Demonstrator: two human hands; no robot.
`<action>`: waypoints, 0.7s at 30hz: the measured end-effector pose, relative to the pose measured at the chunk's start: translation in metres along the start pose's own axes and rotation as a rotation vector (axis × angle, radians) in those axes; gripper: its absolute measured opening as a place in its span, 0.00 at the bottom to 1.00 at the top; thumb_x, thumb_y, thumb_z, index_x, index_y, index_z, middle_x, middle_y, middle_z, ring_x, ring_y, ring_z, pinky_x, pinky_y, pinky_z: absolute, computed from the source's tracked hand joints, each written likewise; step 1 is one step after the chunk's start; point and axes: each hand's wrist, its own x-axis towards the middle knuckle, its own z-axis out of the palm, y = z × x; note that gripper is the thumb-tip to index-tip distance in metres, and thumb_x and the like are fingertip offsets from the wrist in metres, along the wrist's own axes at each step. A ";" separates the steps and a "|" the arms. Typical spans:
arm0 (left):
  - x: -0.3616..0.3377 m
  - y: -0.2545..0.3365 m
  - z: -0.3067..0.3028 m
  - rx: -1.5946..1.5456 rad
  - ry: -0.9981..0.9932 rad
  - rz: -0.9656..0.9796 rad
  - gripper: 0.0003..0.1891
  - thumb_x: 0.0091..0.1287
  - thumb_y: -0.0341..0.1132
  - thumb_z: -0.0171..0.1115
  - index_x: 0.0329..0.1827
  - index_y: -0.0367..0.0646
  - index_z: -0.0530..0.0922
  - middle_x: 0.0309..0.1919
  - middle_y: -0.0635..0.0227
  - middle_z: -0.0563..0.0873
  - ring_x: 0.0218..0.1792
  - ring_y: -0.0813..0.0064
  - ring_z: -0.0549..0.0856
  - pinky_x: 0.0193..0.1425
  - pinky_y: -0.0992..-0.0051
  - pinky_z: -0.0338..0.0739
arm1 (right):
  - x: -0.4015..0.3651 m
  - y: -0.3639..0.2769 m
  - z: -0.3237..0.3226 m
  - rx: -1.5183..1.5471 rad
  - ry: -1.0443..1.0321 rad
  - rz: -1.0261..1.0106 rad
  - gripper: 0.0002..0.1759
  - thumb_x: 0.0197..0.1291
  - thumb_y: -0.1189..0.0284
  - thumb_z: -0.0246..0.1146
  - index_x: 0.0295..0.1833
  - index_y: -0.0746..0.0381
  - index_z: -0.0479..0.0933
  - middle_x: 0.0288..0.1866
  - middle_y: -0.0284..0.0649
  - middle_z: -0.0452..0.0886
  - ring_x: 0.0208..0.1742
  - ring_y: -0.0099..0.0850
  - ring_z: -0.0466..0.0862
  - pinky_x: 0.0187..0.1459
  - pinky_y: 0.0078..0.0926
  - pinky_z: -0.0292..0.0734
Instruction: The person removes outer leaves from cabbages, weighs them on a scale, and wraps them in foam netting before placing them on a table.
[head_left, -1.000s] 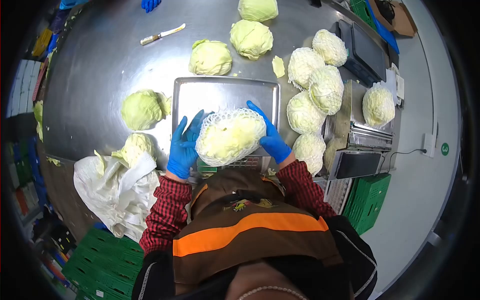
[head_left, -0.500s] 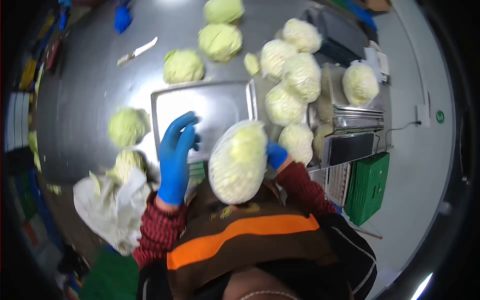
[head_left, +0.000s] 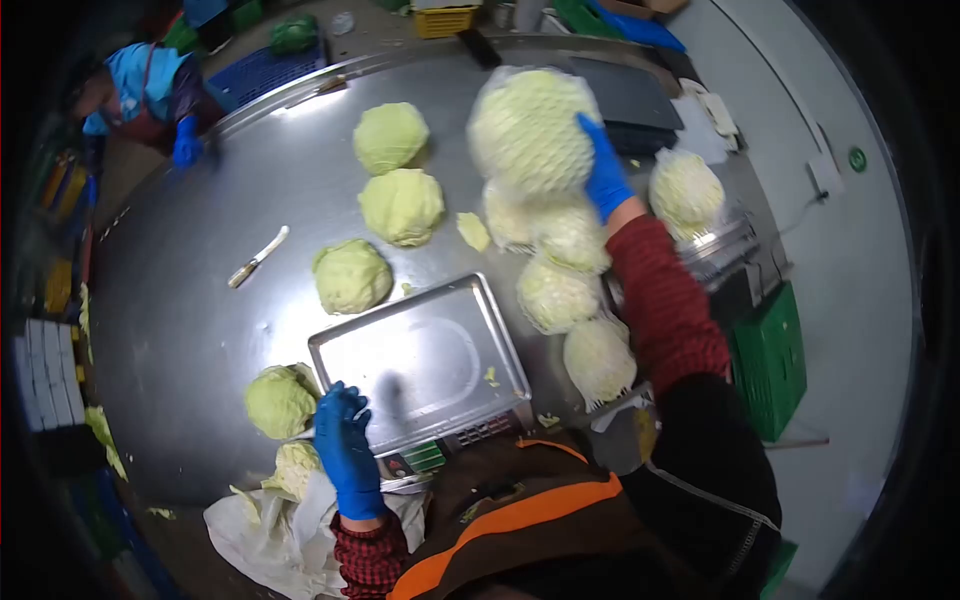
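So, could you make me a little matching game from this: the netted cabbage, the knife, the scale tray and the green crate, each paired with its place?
Things:
1. netted cabbage
2. knife
3. scale tray
4. green crate

Places:
a. lying on the steel table, left of the bare cabbages
b. off the table, at the right
c. held up by the right hand
d. in front of the person, left hand at its corner

Pairs: 1-c, 2-a, 3-d, 4-b

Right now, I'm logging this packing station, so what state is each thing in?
netted cabbage, held up above the table, gripped by right hand
scale tray, no cabbage on it
left hand, at the tray's near-left corner, grip unclear
knife, lying flat on the table, untouched
bare cabbages, unwrapped, resting on the table
netted pile, wrapped, heaped beside the tray
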 end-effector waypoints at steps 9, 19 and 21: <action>0.031 -0.024 0.011 -0.002 0.013 -0.087 0.16 0.67 0.40 0.57 0.53 0.40 0.74 0.39 0.66 0.82 0.38 0.75 0.81 0.43 0.77 0.74 | 0.119 0.003 -0.077 -1.367 0.435 0.128 0.44 0.46 0.49 0.69 0.61 0.72 0.68 0.52 0.51 0.78 0.53 0.42 0.78 0.54 0.32 0.72; 0.067 0.013 0.003 0.097 0.062 0.031 0.16 0.69 0.40 0.53 0.53 0.40 0.74 0.41 0.66 0.81 0.40 0.74 0.80 0.44 0.76 0.73 | 0.184 0.175 0.090 -0.719 -0.030 0.443 0.41 0.48 0.53 0.70 0.61 0.67 0.66 0.50 0.44 0.76 0.44 0.35 0.78 0.43 0.32 0.76; 0.057 0.019 -0.027 0.034 0.261 0.086 0.14 0.68 0.35 0.53 0.51 0.35 0.74 0.38 0.65 0.81 0.38 0.76 0.79 0.44 0.78 0.74 | 0.201 0.203 0.110 -0.537 -0.031 0.565 0.41 0.50 0.57 0.70 0.65 0.65 0.63 0.56 0.46 0.74 0.51 0.38 0.78 0.47 0.34 0.77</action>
